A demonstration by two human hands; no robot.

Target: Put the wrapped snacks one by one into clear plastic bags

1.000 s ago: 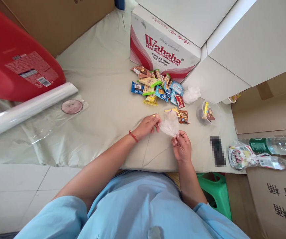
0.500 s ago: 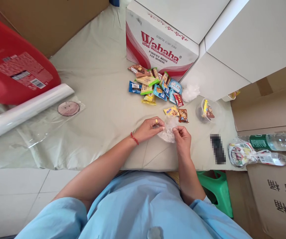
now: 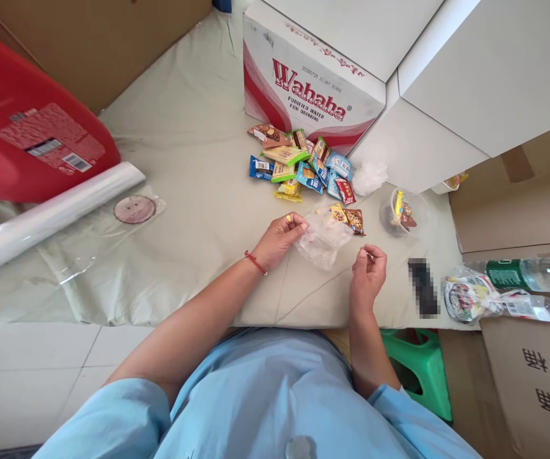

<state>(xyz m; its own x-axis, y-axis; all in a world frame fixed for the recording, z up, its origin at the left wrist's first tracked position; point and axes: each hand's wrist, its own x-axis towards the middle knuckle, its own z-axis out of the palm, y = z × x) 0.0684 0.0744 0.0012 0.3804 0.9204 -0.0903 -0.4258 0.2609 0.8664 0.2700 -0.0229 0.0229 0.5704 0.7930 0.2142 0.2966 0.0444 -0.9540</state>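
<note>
My left hand point(image 3: 282, 241) pinches the left edge of a thin clear plastic bag point(image 3: 323, 245) between thumb and fingers. The bag lies spread and crumpled over the cloth, its top partly covering a yellow snack packet point(image 3: 337, 213). Beside that is a brown snack packet point(image 3: 355, 221). To the right of the bag, and apart from it, my right hand point(image 3: 369, 271) has its thumb and fingertips pressed together; whether anything small is between them I cannot make out. Behind lies a heap of wrapped snacks point(image 3: 298, 162) in several colours.
A Wahaha water carton point(image 3: 313, 95) stands behind the snacks. On the right are a crumpled clear bag point(image 3: 370, 177), a clear round tub point(image 3: 420, 213) with snacks, a blurred dark object point(image 3: 424, 288) and bottles point(image 3: 537, 274). A plastic film roll point(image 3: 55, 220) and red jug point(image 3: 30, 121) are left.
My right hand has come off the bag and moved right. The bag, bunched between both hands before, is now spread wider, with my left hand still at its edge.
</note>
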